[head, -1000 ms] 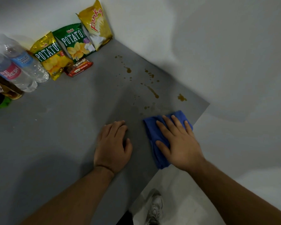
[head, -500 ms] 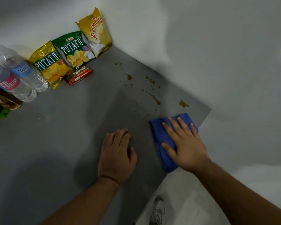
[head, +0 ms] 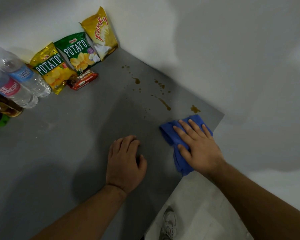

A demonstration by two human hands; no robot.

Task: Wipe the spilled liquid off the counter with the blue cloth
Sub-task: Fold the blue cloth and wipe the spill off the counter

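A person's right hand [head: 197, 146] presses flat, fingers spread, on the blue cloth [head: 178, 135] at the grey counter [head: 59, 153] edge; the left hand [head: 125, 163] rests palm-down, empty, just beside the cloth. Brown spilled liquid [head: 164, 103] dots the counter just beyond the cloth.

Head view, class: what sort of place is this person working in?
Probably a pantry or snack corner: a grey counter against white walls, chip bags and water bottles lined up at the back, brown spills being wiped.
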